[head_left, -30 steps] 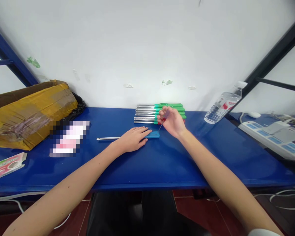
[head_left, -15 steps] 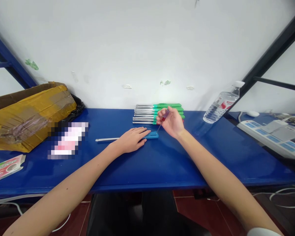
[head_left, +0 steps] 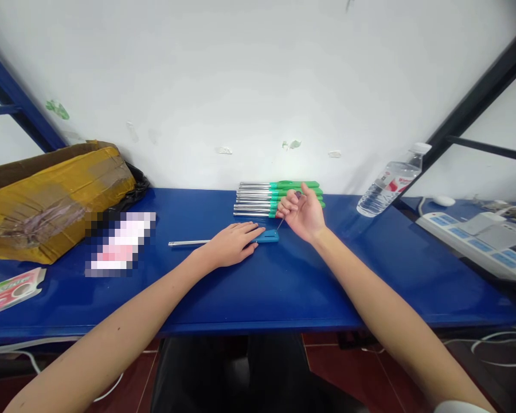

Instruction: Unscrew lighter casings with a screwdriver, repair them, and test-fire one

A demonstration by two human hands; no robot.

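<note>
A slim silver rod with a flat blue handle (head_left: 270,236) lies crosswise on the blue desk. My left hand (head_left: 233,244) rests palm down over it, fingers along the far side and thumb on the near side, holding it against the desk. In my right hand (head_left: 303,215), palm turned up and fingers curled, is a thin-shafted screwdriver (head_left: 280,223). Its grip is mostly hidden by the fingers, and its tip meets the right end of the blue handle. Just behind lie several similar silver rods with green handles (head_left: 298,184), side by side and partly covered by my right hand.
A taped cardboard box (head_left: 60,201) stands at the left, near a blurred-out pinkish item (head_left: 122,244) and a torn printed card (head_left: 12,291). At the right are a water bottle (head_left: 389,180) against the frame and a white power strip (head_left: 477,244). A white wall backs the desk.
My right hand has turned slightly around the screwdriver, its fingers curling further and its thumb lifting. My left hand and the blue-handled rod stay in place; the view has shifted a little.
</note>
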